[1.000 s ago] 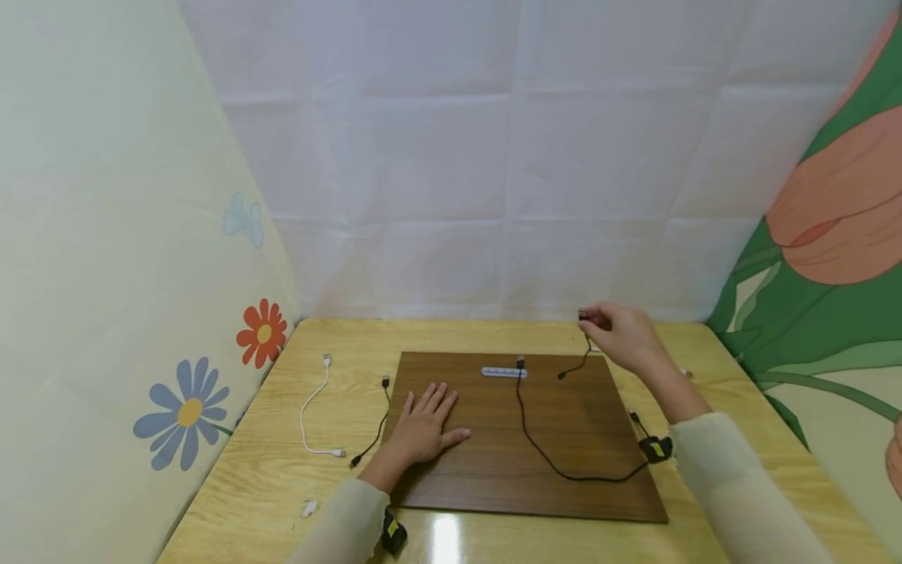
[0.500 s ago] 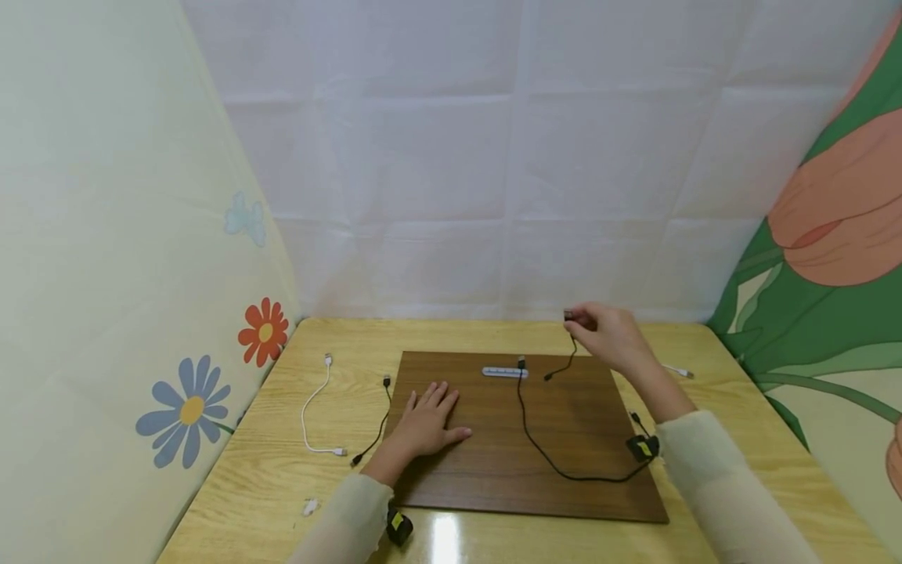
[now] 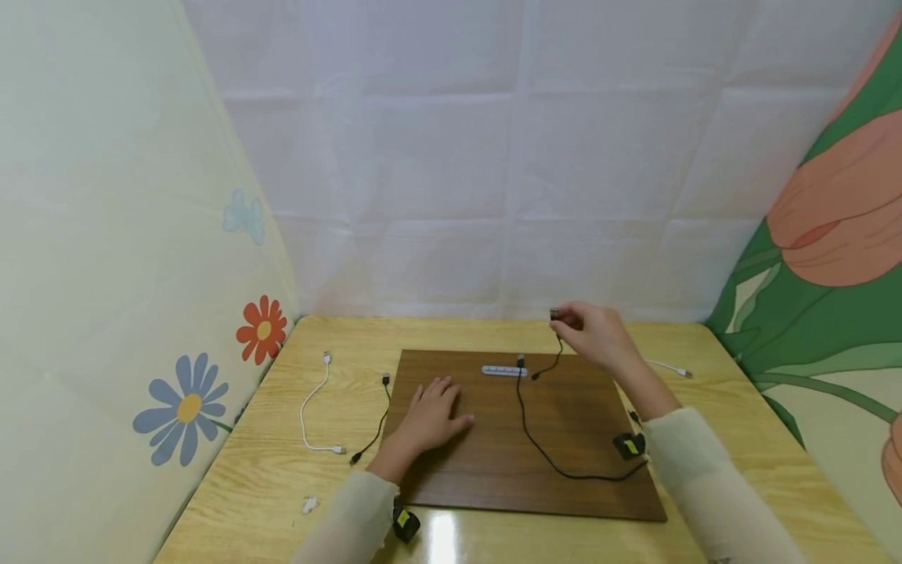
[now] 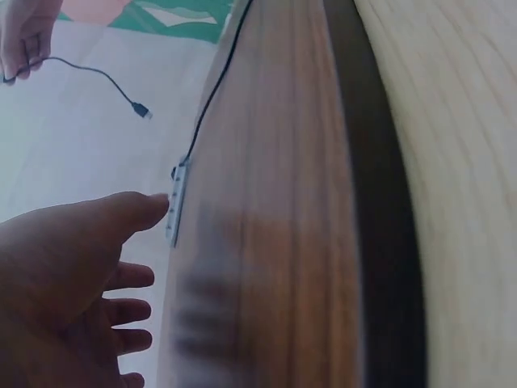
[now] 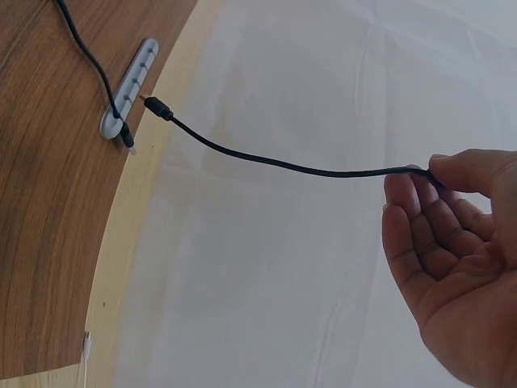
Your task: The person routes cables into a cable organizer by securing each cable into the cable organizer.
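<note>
My right hand [image 3: 588,337] is raised over the back edge of the brown wooden board [image 3: 479,462]. Between thumb and fingers it pinches a black USB cable [image 5: 307,171] near one plug. The cable's other end hangs free, its plug [image 5: 158,108] close to a pale grey slotted cable clip [image 3: 496,370] on the board. A second black cable [image 3: 541,450] runs through the clip's right end and curves across the board. My left hand [image 3: 427,421], fingers spread, hovers low over the board's left part and holds nothing; the left wrist view shows its thumb [image 4: 129,212] pointing towards the clip.
Left of the board lie a white cable [image 3: 304,415] and another black cable [image 3: 378,429] on the yellow wooden table [image 3: 247,478]. A further white cable [image 3: 665,366] lies at the back right, behind my right forearm. A white curtain [image 3: 423,196] hangs behind the table.
My right hand has moved left with the black USB cable, bringing its dangling plug nearer the clip. The white cable at right has come into view. My left hand has shifted slightly.
</note>
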`<state>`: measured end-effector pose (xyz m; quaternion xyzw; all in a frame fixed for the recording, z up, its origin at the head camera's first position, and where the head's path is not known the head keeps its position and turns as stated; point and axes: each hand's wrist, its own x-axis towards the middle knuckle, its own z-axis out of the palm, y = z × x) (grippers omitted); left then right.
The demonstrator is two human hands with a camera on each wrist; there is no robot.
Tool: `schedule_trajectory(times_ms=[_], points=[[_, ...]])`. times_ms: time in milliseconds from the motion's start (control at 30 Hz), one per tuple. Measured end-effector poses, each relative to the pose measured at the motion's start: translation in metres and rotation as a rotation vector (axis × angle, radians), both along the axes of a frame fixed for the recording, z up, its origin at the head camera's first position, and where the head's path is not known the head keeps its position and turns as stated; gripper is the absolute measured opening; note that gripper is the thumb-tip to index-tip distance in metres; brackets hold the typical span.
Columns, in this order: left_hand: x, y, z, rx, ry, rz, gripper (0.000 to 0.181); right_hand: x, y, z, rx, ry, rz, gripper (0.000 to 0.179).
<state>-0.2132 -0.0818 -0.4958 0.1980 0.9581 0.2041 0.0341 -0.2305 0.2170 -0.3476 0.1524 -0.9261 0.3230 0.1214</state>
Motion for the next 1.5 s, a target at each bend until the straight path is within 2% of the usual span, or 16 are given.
schedule_trajectory(times_ms=[267, 433, 667, 833, 1067, 1267, 1500], points=[[-0.002, 0.017, 0.008, 0.049, 0.129, 0.002, 0.058, -0.001, -0.010, -0.003, -0.012, 0.015, 0.026, 0.021], [-0.003, 0.026, 0.012, 0.081, 0.172, -0.006, 0.054, -0.002, -0.016, -0.004, -0.031, 0.007, 0.037, 0.021], [-0.003, 0.041, 0.021, 0.160, 0.129, -0.009, 0.053, -0.002, -0.022, -0.008, -0.057, 0.017, 0.062, 0.019], [-0.004, 0.051, 0.025, 0.199, 0.135, -0.022, 0.048, -0.002, -0.026, -0.012, -0.066, 0.035, 0.085, 0.018], [-0.003, 0.063, 0.032, 0.262, 0.106, -0.022, 0.045, -0.001, -0.033, -0.015, -0.086, 0.034, 0.103, 0.019], [-0.004, 0.069, 0.035, 0.302, 0.124, -0.038, 0.042, -0.001, -0.037, -0.019, -0.101, 0.039, 0.123, 0.017], [-0.002, 0.073, 0.037, 0.316, 0.129, -0.058, 0.040, 0.002, -0.043, -0.021, -0.124, 0.005, 0.140, 0.018]])
